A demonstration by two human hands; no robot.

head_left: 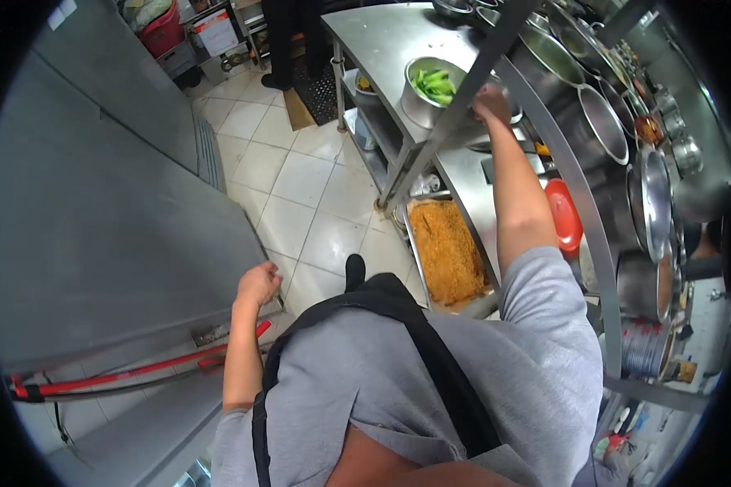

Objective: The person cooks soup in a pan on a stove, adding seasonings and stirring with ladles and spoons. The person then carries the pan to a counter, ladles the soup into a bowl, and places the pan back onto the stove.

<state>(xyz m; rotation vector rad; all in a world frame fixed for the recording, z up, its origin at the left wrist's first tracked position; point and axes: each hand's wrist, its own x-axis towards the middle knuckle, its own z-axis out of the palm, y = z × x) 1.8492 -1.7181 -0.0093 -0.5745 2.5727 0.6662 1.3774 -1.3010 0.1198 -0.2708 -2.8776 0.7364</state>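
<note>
My right hand (pixel 491 104) reaches over the steel counter, just right of a metal pot (pixel 418 106) that holds green vegetables (pixel 434 85). Its fingers are curled and partly hidden by the upright post, so what they hold, if anything, does not show clearly. My left hand (pixel 259 283) hangs low beside the grey cabinet, fingers loosely bent and apart, with nothing in it. A tray of orange-brown crumbs (pixel 447 252) rests on the lower level between my body and the counter. Beyond my right forearm lies a red oval dish (pixel 563 215).
The steel counter (pixel 365 32) has a post (pixel 455 105) and an overhead shelf with stacked pots (pixel 605 122). A tall grey cabinet (pixel 122 211) stands at the left. Another person's legs (pixel 288 40) are ahead, near a dark mat (pixel 315 85) on the tiled floor.
</note>
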